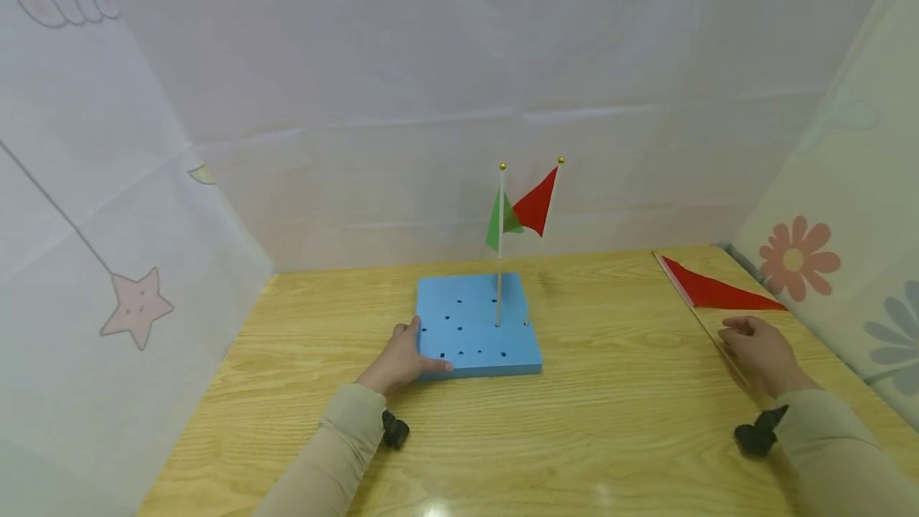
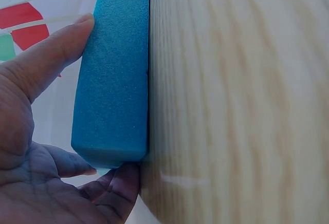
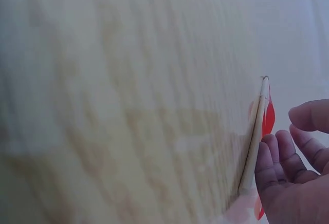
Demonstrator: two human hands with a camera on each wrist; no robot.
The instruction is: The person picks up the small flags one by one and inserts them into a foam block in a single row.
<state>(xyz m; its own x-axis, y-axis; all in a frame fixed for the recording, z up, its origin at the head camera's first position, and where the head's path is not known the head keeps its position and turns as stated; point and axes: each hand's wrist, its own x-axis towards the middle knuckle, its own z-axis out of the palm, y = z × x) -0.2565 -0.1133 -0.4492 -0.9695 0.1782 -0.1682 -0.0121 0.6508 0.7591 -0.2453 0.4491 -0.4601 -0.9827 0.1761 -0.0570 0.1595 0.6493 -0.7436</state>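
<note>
A blue foam block [image 1: 474, 309] with several small holes lies flat on the table. My left hand [image 1: 398, 357] holds its near left corner, thumb on the top by the front edge and the other fingers along the left side. Two small flags stand in the block's right part: a green flag [image 1: 494, 223] and a red flag [image 1: 538, 206], each on a thin stick with a gold ball on top. At the right, another red flag [image 1: 718, 286] lies on the table. Beside its wooden stick [image 3: 253, 149] is my right hand [image 1: 761, 349], fingers loosely bent, thumb apart from them.
The wood-grain table [image 1: 610, 421] meets a pale cloth backdrop [image 1: 402, 102] at the back and both sides. A printed flower [image 1: 793, 259] shows on the right cloth, a printed star [image 1: 136, 308] on the left. Small black wrist cameras sit at both sleeves.
</note>
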